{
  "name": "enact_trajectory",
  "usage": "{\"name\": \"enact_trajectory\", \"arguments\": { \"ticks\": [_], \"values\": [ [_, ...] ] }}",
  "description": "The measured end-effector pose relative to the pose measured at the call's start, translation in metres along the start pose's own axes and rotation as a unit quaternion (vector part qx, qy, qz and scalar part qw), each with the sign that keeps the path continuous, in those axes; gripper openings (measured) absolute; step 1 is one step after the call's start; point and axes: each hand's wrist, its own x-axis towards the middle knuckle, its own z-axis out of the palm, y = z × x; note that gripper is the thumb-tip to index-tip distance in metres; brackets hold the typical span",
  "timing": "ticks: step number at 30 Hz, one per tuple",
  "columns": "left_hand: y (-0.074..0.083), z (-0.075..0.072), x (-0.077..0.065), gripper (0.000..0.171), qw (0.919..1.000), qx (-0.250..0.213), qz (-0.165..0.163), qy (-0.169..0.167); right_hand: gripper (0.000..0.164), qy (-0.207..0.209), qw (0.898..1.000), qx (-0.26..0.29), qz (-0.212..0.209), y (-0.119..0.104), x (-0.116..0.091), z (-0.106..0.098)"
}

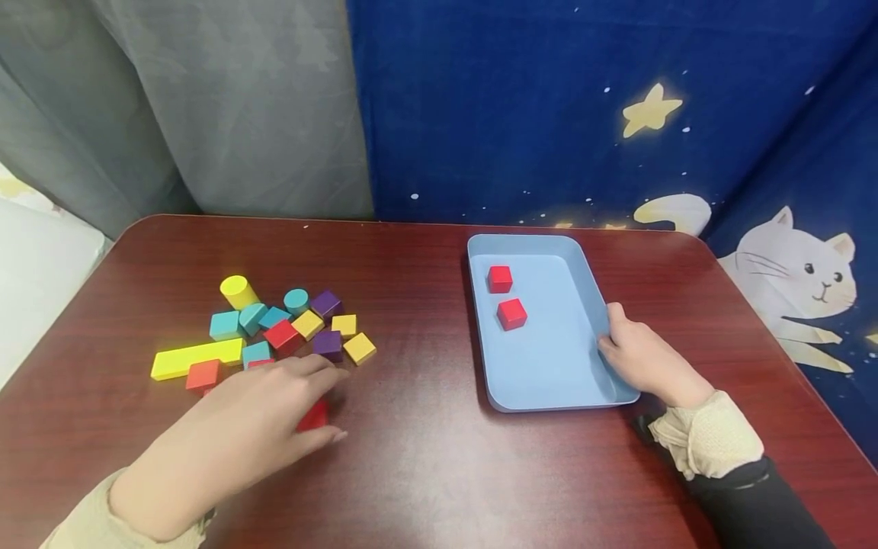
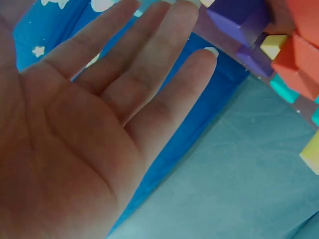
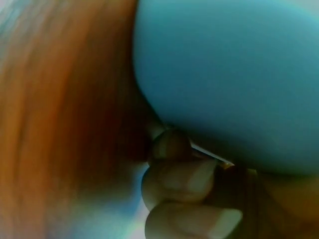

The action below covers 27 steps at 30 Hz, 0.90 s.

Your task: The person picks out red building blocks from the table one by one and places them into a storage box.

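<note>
My left hand [image 1: 254,419] hovers over the near side of a group of coloured blocks, thumb and fingers apart. A red block [image 1: 313,415] shows between its thumb and index finger in the head view. Nothing lies in the palm [image 2: 65,159] in the left wrist view, where the fingers are nearly straight. With thumb and curled fingers my right hand [image 1: 645,354] grips the right wall of a light blue tray [image 1: 549,351]. Two red cubes, one farther back [image 1: 500,279] and one nearer [image 1: 511,314], sit in the tray's left half. Curled fingertips [image 3: 182,179] show below the tray in the right wrist view.
Around the left hand lie a long yellow block [image 1: 199,358], a yellow cylinder [image 1: 238,291], purple cubes [image 1: 326,303] and several teal, yellow and red blocks. A brown table [image 1: 418,457] carries everything. Grey [image 1: 261,107] and blue curtains [image 1: 494,114] hang behind its far edge.
</note>
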Motion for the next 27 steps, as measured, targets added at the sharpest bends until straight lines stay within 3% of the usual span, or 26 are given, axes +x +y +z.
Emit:
{"name": "enact_trajectory", "arguments": {
  "ticks": [5, 12, 23, 27],
  "values": [
    [-0.005, 0.008, -0.001, 0.059, 0.9996, 0.015, 0.007, -0.024, 0.029, -0.001, 1.0, 0.005, 0.002, 0.0, -0.001, 0.001],
    [-0.012, 0.016, -0.003, 0.048, 0.9987, 0.019, -0.005, -0.047, 0.029, 0.002, 1.0, 0.008, -0.003, 0.0, 0.0, 0.0],
    [-0.015, 0.024, 0.002, 0.043, 0.995, -0.009, -0.029, -0.095, 0.03, 0.005, 1.0, 0.006, -0.002, 0.0, 0.0, 0.0],
    [-0.019, 0.027, 0.004, 0.043, 0.9947, -0.025, -0.026, -0.097, 0.03, 0.005, 1.0, 0.006, -0.003, 0.0, 0.0, 0.0]
  ]
}}
